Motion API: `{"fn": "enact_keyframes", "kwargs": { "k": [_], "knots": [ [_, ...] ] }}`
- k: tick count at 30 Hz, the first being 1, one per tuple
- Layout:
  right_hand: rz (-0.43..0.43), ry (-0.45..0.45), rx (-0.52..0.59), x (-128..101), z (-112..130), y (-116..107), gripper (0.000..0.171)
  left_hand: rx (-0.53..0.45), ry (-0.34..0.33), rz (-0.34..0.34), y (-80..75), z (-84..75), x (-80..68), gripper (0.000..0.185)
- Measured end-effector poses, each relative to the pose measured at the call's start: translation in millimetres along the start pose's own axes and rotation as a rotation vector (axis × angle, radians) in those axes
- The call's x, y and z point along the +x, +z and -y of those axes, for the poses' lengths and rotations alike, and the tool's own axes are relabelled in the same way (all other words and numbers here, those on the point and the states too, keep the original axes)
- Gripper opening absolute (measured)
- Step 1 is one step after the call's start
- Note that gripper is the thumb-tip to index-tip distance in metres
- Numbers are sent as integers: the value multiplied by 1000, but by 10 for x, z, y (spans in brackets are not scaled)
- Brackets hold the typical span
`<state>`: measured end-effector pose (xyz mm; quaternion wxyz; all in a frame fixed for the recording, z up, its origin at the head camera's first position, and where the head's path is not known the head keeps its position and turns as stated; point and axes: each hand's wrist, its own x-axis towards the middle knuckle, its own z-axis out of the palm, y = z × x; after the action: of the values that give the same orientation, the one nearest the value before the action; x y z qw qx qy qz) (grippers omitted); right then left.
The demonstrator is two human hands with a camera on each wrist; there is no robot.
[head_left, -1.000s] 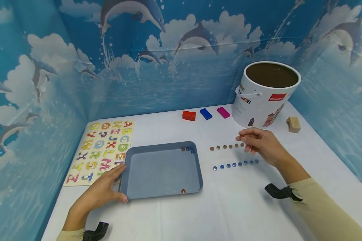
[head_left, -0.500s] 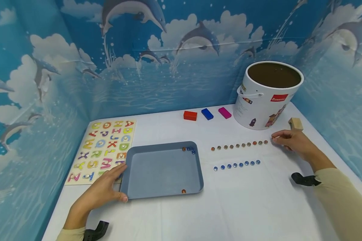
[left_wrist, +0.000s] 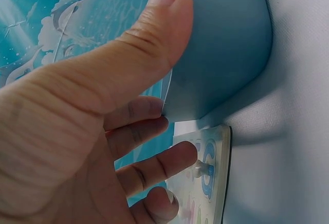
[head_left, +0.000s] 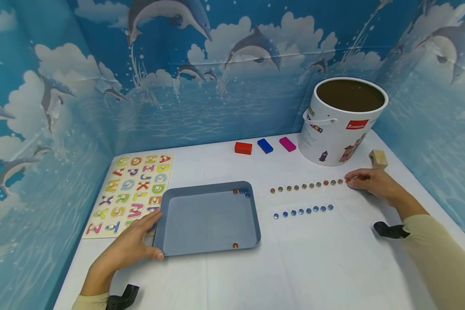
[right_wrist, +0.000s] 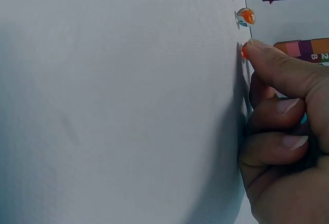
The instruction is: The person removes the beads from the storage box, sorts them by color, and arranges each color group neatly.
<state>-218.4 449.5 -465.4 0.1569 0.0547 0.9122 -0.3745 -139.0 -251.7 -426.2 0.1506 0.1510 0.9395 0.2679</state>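
Note:
My right hand [head_left: 379, 187] pinches an orange-red marble [right_wrist: 244, 51] between thumb and finger at the right end of a row of mostly amber marbles [head_left: 304, 186]. In the right wrist view the held marble is partly hidden by the thumb, and a clear marble with orange swirls [right_wrist: 246, 17] lies beside it. Nearer the front runs a row of blue marbles [head_left: 301, 211]. My left hand [head_left: 129, 247] rests against the left side of a grey-blue tray [head_left: 205, 224], fingers and thumb spread apart. Inside the tray, a few blue marbles and an amber one [head_left: 235, 191] lie in the far right corner, with another amber marble [head_left: 235, 246] by the near wall.
A wooden alphabet board [head_left: 128, 193] lies left of the tray, partly behind the left hand. At the back are red [head_left: 243, 148], blue [head_left: 265, 146] and magenta [head_left: 287, 144] blocks, a white bucket [head_left: 333, 137] and a wooden arch block [head_left: 378, 159]. Dolphin-print curtain surrounds the table.
My right hand moved right from above the amber row to its right end, then slightly left and down with the marble against the row's end. The left hand stays on the tray.

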Motion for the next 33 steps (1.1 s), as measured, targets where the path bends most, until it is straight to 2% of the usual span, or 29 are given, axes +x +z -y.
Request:
{"fn": "enact_keyframes", "kwargs": {
  "k": [3, 5, 8, 10, 13, 15, 18, 20, 23, 27, 33],
  "knots": [
    [-35, 15, 8, -23, 97, -9, 62, -1, 6, -2, -5, 12, -5, 118],
    [-95, 21, 63, -44, 259, 11, 64, -2, 10, -2, -11, 20, -6, 118],
    [-155, -31, 156, -79, 681, 105, 64, 1, 15, -4, -21, 34, 0, 117],
    [-133, -112, 199, -78, 1029, 237, 60, 4, 16, -2, -27, 35, 4, 118],
    [38, -262, 196, -42, 1553, 493, 49, 8, 15, -3, -31, 34, 12, 118],
    [208, -359, 195, 9, 1861, 715, 41, 7, 12, -7, -29, 32, 15, 118],
    [508, -471, 222, 72, 2229, 1113, 35, 0, 4, -15, -13, 39, 16, 118],
    [700, -508, 211, 85, 2406, 1392, 36, -4, 1, -10, 8, 37, 15, 119],
    [905, -524, 137, 70, 2575, 1758, 34, -6, 2, -2, 34, 26, 15, 119],
    [1048, -516, -27, 51, 2682, 2047, 29, -4, 3, -10, 30, 5, 17, 118],
    [1158, -505, -229, 9, 2766, 2203, 26, 5, -16, -10, 0, -12, 5, 118]
  ]
}}
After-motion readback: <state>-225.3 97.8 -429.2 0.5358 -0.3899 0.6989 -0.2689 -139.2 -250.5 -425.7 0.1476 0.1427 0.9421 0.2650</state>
